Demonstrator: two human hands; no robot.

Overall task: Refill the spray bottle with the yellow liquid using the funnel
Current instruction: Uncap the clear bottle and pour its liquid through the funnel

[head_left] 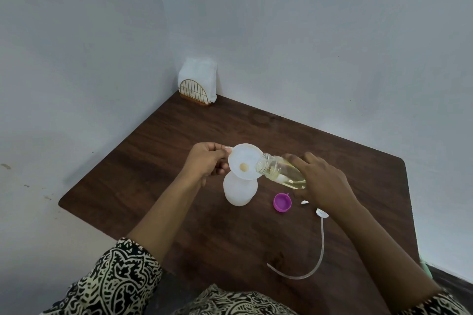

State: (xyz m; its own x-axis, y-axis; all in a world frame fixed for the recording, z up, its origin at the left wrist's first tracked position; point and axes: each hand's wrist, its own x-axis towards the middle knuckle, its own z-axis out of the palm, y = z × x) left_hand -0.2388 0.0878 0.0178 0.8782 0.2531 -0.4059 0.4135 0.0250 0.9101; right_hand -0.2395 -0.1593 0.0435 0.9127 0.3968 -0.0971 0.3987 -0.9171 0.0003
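Note:
A white translucent spray bottle (240,191) stands upright on the dark wooden table (179,151) with a white funnel (243,158) set in its neck. My left hand (207,161) pinches the funnel's tab at its left rim. My right hand (320,176) grips a clear bottle of yellow liquid (280,170), tipped almost flat with its open mouth over the funnel's right rim. A small pool of yellow shows at the funnel's hole.
A purple cap (282,202) lies on the table right of the spray bottle. The spray head's white part (322,213) with its long curved dip tube (317,253) lies under my right forearm. A napkin holder (197,84) stands in the far corner.

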